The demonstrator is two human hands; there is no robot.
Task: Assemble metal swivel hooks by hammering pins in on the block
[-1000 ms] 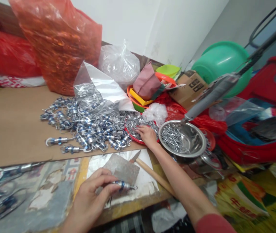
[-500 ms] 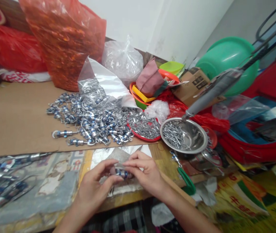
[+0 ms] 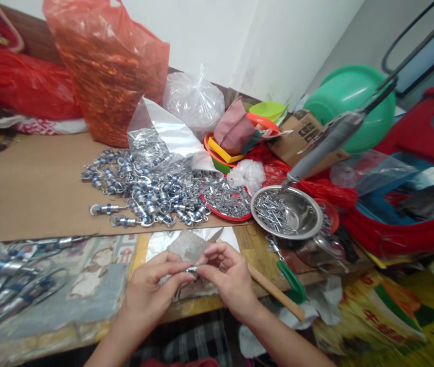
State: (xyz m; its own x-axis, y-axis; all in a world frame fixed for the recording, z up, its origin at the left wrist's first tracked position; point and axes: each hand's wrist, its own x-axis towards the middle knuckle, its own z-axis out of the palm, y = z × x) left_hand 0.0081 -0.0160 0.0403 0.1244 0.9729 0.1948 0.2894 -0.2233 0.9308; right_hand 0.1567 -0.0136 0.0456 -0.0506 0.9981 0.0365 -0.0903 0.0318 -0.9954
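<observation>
My left hand (image 3: 159,280) and my right hand (image 3: 226,272) meet over the table's front edge, fingertips pinching a small silver-and-blue metal part (image 3: 192,270) between them. Fingers cover most of the part. Just behind the hands lies a grey block (image 3: 187,245) on white paper (image 3: 155,243). Partly behind my right hand is a hammer-like tool with a wooden handle (image 3: 278,294). Beyond, a pile of silver-and-blue metal fittings (image 3: 156,199) rests on brown cardboard (image 3: 41,199).
A red tray (image 3: 226,218) of small metal pieces and a steel bowl (image 3: 304,216) of pins stand behind, to the right. More fittings (image 3: 6,280) lie front left. A grey-handled tool (image 3: 324,145) slants over the bowl. A green-handled item (image 3: 292,283) sits at the right edge.
The part between my fingers has turned and shows less of itself. My right hand's fingers have curled more. The wooden handle shows more fully, and the view has shifted slightly.
</observation>
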